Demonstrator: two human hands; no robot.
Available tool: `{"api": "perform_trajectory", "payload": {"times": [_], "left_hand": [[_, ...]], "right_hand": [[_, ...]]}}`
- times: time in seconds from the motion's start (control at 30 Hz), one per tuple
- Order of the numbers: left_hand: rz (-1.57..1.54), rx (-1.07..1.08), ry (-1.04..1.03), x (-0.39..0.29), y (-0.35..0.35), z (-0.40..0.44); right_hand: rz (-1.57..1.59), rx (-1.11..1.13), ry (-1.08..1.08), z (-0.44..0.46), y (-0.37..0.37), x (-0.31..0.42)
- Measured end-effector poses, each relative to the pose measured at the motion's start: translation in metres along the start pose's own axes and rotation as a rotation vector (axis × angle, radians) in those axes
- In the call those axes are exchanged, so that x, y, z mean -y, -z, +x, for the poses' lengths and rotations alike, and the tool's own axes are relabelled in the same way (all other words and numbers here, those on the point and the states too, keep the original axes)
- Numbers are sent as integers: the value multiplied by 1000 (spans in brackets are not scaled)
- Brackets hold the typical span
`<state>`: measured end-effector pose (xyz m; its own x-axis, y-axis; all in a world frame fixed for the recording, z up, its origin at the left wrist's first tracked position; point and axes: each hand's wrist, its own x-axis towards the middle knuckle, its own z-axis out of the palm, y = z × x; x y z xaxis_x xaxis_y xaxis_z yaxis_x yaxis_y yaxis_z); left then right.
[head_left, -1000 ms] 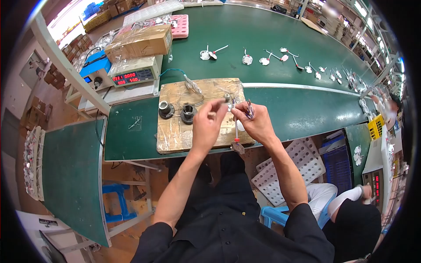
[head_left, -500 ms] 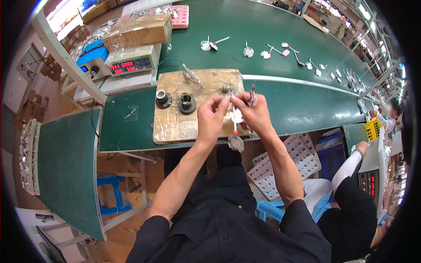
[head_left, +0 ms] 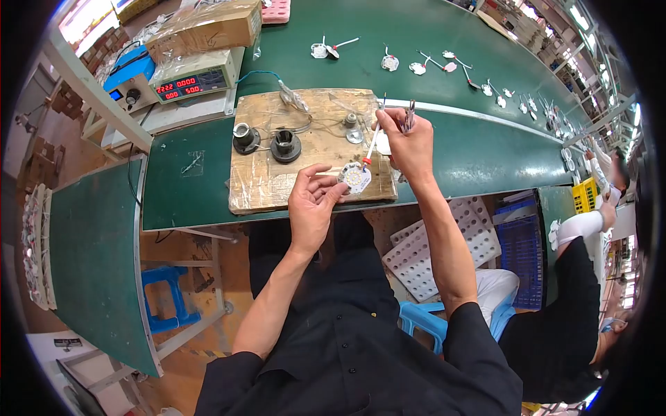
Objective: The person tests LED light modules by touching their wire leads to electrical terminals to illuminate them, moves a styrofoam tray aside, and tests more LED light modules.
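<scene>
A white LED board [head_left: 356,178] with a red-banded white lead [head_left: 372,147] is held over the front of the wooden board [head_left: 267,193]. My left hand [head_left: 312,208] has its thumb and bent fingers at the LED board's left edge. Higher up, my right hand [head_left: 411,147] pinches the upper part of the lead. A slim metal tool [head_left: 409,116], which looks like tweezers, sticks up from the right hand's fingers. Behind that hand a white piece [head_left: 383,144] is partly hidden. Two black round sockets [head_left: 285,146] stand left of the hands, and a small clear-based fitting [head_left: 354,133] lies between.
A power meter with red digits [head_left: 187,84] stands at the back left, with a cardboard box [head_left: 208,35] on top. Several LED boards with leads [head_left: 390,63] lie on the green bench [head_left: 479,149]. At right, a co-worker's sleeve [head_left: 581,227] is close by.
The LED board has risen from hanging below the bench edge to above the wooden board, facing up. My left hand moved down to its edge; my right hand moved up with the lead.
</scene>
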<state>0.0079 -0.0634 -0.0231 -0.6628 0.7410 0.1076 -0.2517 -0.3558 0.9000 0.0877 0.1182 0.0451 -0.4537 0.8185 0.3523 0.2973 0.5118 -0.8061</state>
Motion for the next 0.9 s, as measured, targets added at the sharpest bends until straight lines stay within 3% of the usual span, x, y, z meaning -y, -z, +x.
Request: {"api": "perform_trajectory", "payload": {"times": [0.1,0.23,0.47,0.7,0.9], "left_hand": [[-5,-43,-100,6,-1,0],[-59,-29,-4,1,-8,-2],[-26,-63,-1,3,-8,-3],[101,-26,-38,2,-7,5],[3,-37,14,-1,-10,8]], "right_hand": [[-150,-61,214,3,-9,-15],[-244,-62,258,2,-13,-21],[-112,-52,179,1,-11,-12],[-562,258,82,8,-2,-11],[-643,310,35,19,-11,-5]]}}
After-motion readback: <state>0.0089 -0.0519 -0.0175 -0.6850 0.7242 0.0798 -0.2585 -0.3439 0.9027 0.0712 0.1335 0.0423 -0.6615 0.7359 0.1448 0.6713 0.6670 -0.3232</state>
